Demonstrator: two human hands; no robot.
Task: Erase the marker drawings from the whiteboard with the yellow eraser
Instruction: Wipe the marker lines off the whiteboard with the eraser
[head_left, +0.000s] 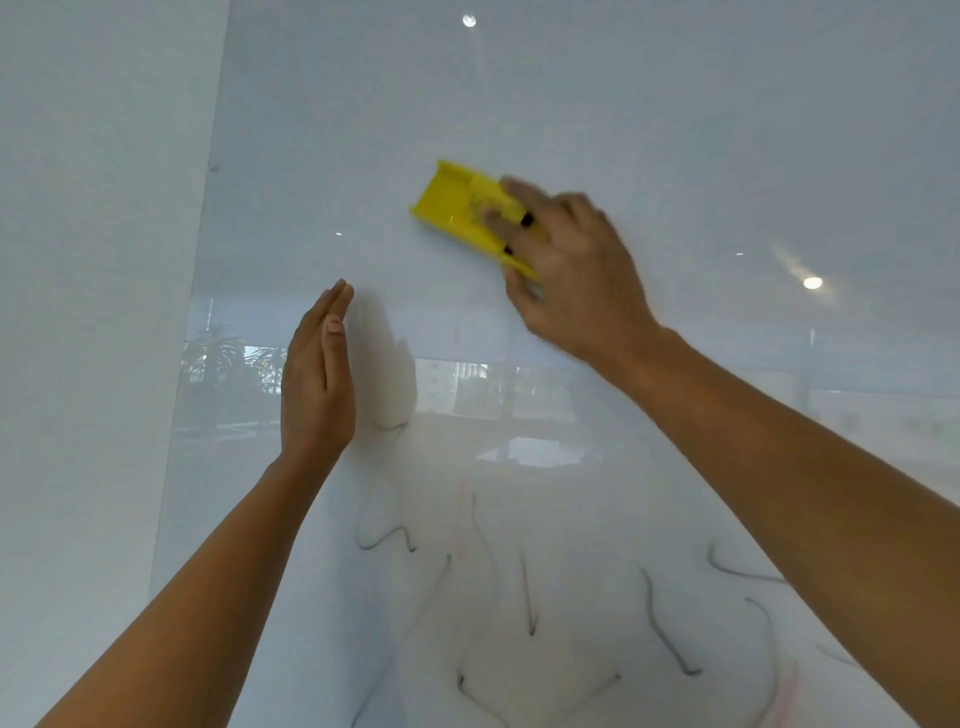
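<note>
- The right grip (566, 270) has the yellow eraser (457, 208) pinned flat against the whiteboard (675, 130). Fingers lie over the eraser's back and the thumb is curled under its lower edge, so it's properly clamped on it.
- The eraser sits in the upper middle of the board, tilted, with its free end pointing up and to the left. Hand and eraser both look a bit blurry.
- The left grip (317, 384) holds nothing. Its fingers are straight and pressed together, seen edge-on and pointing up, left of and lower than the eraser. It's right up by the board with its reflection just beside it, but I honestly can't tell if it's touching.
- The marker drawings (670, 623) are dark squiggly lines, all down in the lower part of the board below both hands and well apart from the eraser.
- The board is super glossy. It reflects a ceiling light (813, 282) on the right and some plants (223, 358) on the left.
- A plain pale wall (78, 260) runs along the board's left edge.
</note>
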